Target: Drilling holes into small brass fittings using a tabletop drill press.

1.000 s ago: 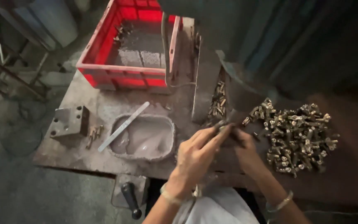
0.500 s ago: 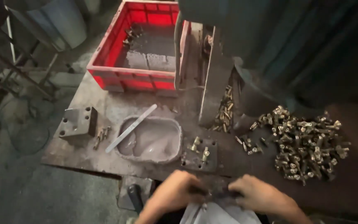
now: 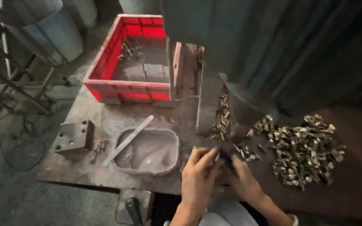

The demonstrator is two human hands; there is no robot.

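Note:
My left hand [image 3: 200, 178] is at the near edge of the metal worktable [image 3: 105, 121], fingers curled around a small brass part [image 3: 217, 157] at their tips. My right hand [image 3: 244, 181] is right beside it, its fingers bent down onto the dark plate, where a few loose brass parts [image 3: 248, 154] lie. The two hands almost touch. A large heap of the same brass parts [image 3: 304, 150] lies to the right of my right hand. What is under my right fingers is hidden.
A grey oval dish [image 3: 149, 151] with a flat metal strip [image 3: 127, 140] across its rim sits left of my hands. Further left is a drilled steel block [image 3: 73, 137]. A red crate [image 3: 127, 86] stands behind. The dark machine body [image 3: 273, 54] looms above a chute of brass parts [image 3: 221, 121].
My hands pulled back from the plate towards my body, then moved forward again to the table's near edge. The camera has tilted, shifting the scene.

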